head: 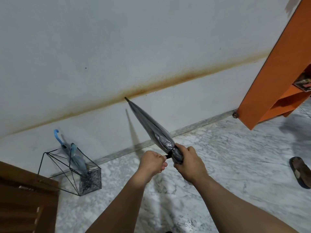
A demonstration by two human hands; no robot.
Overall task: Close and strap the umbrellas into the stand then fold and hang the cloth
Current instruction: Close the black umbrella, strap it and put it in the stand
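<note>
Head cam: right hand (190,163) is wrapped around the gathered base of the folded grey umbrella (151,126), tip pointing up at the wall. Left hand (151,163) is curled tight on the black strap (168,156). The handle is hidden behind the hands. Blue umbrella (74,155) sits in the wire stand (72,172), kinda blurry. A sandal (300,172) is cut off at the right edge.

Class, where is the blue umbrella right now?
In the head view, the blue umbrella stands lower left in the wire stand against the wall, well left of both hands.
</note>
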